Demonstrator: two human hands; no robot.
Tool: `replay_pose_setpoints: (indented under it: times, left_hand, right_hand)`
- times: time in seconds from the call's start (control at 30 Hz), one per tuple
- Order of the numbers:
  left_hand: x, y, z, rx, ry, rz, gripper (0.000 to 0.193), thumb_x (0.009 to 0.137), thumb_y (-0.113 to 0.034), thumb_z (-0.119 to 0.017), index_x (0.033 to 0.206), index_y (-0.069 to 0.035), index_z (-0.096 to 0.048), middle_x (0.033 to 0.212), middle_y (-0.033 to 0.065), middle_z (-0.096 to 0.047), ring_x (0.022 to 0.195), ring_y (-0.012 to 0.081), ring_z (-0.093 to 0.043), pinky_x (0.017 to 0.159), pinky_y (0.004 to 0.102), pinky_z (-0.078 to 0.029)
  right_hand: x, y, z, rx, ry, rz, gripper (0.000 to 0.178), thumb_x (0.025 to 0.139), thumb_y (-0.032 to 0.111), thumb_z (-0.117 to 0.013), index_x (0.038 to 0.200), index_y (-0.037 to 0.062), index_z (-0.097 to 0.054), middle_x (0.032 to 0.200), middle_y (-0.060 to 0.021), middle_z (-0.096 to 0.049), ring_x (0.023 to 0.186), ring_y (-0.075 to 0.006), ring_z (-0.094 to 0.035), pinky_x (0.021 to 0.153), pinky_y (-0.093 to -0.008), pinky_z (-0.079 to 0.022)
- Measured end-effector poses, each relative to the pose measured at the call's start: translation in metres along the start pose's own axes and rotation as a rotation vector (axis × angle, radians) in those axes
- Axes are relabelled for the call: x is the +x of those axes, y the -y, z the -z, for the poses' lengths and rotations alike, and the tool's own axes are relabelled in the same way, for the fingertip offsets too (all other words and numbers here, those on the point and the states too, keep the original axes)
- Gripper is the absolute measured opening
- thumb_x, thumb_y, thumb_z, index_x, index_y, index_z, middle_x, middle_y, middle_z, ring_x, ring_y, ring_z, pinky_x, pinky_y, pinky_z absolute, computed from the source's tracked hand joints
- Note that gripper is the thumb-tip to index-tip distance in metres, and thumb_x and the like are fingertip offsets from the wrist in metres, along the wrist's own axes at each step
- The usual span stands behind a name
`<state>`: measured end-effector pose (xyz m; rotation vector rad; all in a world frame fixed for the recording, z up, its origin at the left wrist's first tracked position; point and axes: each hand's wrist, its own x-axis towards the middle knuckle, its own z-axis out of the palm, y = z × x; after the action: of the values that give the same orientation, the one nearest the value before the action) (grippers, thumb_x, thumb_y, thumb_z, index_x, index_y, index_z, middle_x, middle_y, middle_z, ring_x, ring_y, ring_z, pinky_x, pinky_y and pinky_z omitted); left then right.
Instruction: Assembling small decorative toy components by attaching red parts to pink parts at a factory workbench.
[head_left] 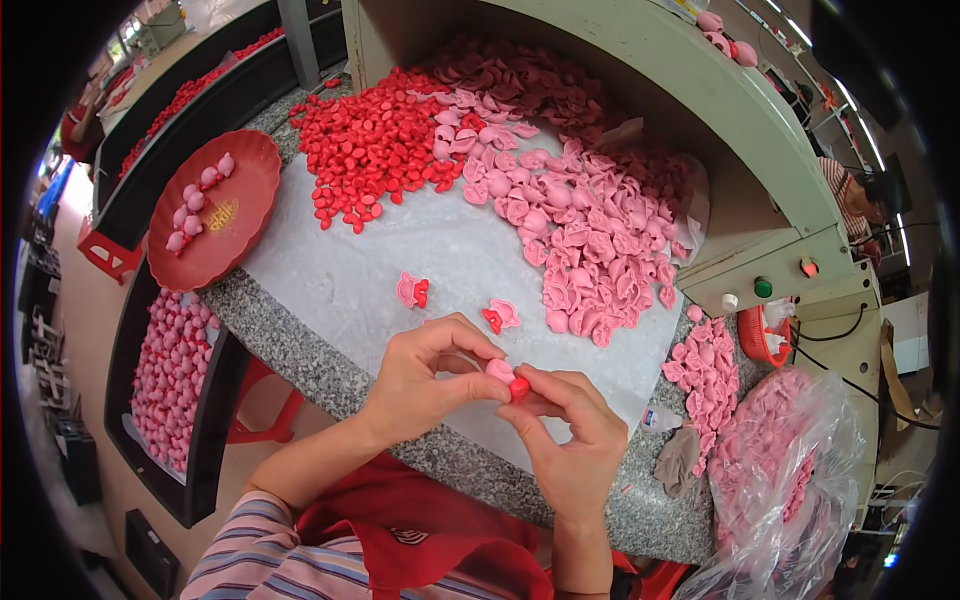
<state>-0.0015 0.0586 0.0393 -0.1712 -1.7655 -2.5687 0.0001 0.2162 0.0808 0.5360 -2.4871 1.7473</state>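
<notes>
In front of me, my left hand point(420, 380) pinches a small pink plastic piece point(499, 371) between thumb and fingertips. My right hand point(575, 425) grips a small glossy red piece point(518, 389) that touches the pink one. Just beyond my hands, two pink shell halves, one to the left point(407, 289) and another to the right point(507, 312), each lie with a red piece against them on white sheeting point(350, 265). Farther off is a heap of red pieces point(365, 150), beside a large heap of pink shells point(590, 230).
A red scalloped plate point(262, 165) at the left carries several joined pink-and-red pieces. Below it stands a black tray point(205, 440) full of similar ones. At the right are a clear plastic bag point(790, 480) of pink parts, a grey cloth point(678, 462) and a red basket point(757, 338). A beige machine housing point(720, 130) arches behind.
</notes>
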Motion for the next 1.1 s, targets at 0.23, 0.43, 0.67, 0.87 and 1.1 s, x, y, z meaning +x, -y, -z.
replay_pose_setpoints:
  times: [0.23, 0.43, 0.67, 0.87, 1.1]
  left_hand:
    - [0.000, 0.012, 0.000, -0.093, 0.002, 0.124, 0.018, 0.071, 0.003, -0.067, 0.082, -0.001, -0.053, 0.082, 0.0063, -0.054, 0.075, 0.0129, -0.056, 0.065, 0.0246, -0.049]
    - [0.002, 0.013, 0.003, -0.192, 0.033, 0.141, 0.019, 0.070, 0.002, -0.068, 0.081, -0.002, -0.053, 0.081, 0.0055, -0.054, 0.075, 0.0126, -0.055, 0.066, 0.0254, -0.048]
    - [0.009, 0.007, -0.002, -0.187, 0.084, 0.110, 0.020, 0.069, 0.005, -0.068, 0.082, -0.002, -0.054, 0.084, 0.0058, -0.053, 0.077, 0.0129, -0.055, 0.066, 0.0249, -0.049]
    - [0.001, 0.001, 0.001, -0.087, 0.085, 0.118, 0.020, 0.071, 0.004, -0.065, 0.087, -0.001, -0.054, 0.087, 0.0039, -0.053, 0.081, 0.0115, -0.055, 0.070, 0.0248, -0.049]
    - [-0.007, -0.006, 0.000, -0.004, 0.111, -0.085, 0.016, 0.071, 0.001, -0.066, 0.084, -0.001, -0.057, 0.085, 0.0031, -0.049, 0.080, 0.0098, -0.052, 0.071, 0.0246, -0.048]
  right_hand:
    - [0.004, -0.001, -0.014, 0.216, -0.030, -0.346, 0.037, 0.062, -0.006, -0.072, 0.095, -0.0012, -0.058, 0.085, -0.0074, -0.059, 0.073, -0.0126, -0.059, 0.063, -0.0239, -0.051]
    - [0.009, -0.003, -0.014, -0.096, -0.018, -0.212, 0.023, 0.064, -0.002, -0.073, 0.082, 0.0002, -0.059, 0.077, -0.0042, -0.056, 0.067, -0.0107, -0.055, 0.061, -0.0223, -0.048]
    - [0.013, -0.017, -0.007, 0.068, 0.013, -0.072, 0.026, 0.062, 0.002, -0.075, 0.079, 0.0000, -0.056, 0.076, -0.0037, -0.053, 0.068, -0.0090, -0.052, 0.061, -0.0219, -0.043]
    - [0.007, -0.002, -0.014, -0.190, -0.008, -0.032, 0.030, 0.058, 0.003, -0.077, 0.078, 0.0001, -0.055, 0.074, -0.0041, -0.053, 0.069, -0.0116, -0.051, 0.061, -0.0234, -0.041]
    - [0.001, 0.013, -0.017, -0.411, -0.042, 0.083, 0.018, 0.074, 0.011, -0.067, 0.088, 0.0034, -0.059, 0.078, -0.0084, -0.058, 0.069, -0.0224, -0.053, 0.070, -0.0312, -0.045]
